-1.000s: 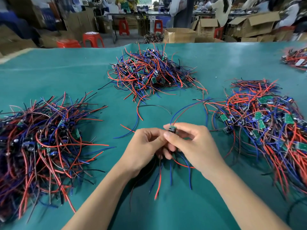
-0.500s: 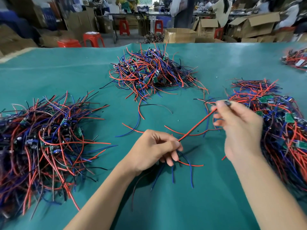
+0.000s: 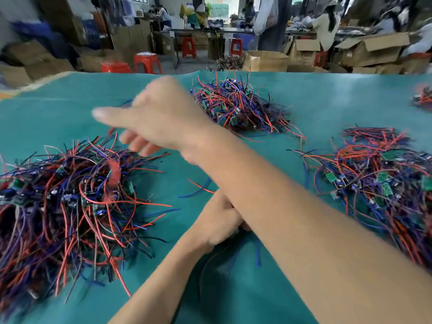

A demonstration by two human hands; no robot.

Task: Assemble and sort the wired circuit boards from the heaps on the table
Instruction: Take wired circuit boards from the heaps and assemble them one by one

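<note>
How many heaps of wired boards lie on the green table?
4: left heap, far middle heap, right heap, one cut off at right edge.

Four heaps of wired boards [image 3: 58,202] lie on the green table [image 3: 339,101] (one barely in view), with two hands [image 3: 161,118] above.

No lettering, label, brand or number can be read anywhere: the small green circuit boards [image 3: 383,177] in the wire heaps on the tabletop [image 3: 327,108] are too small and blurred, and the cardboard boxes [image 3: 371,51] beyond it show plain faces.
</note>
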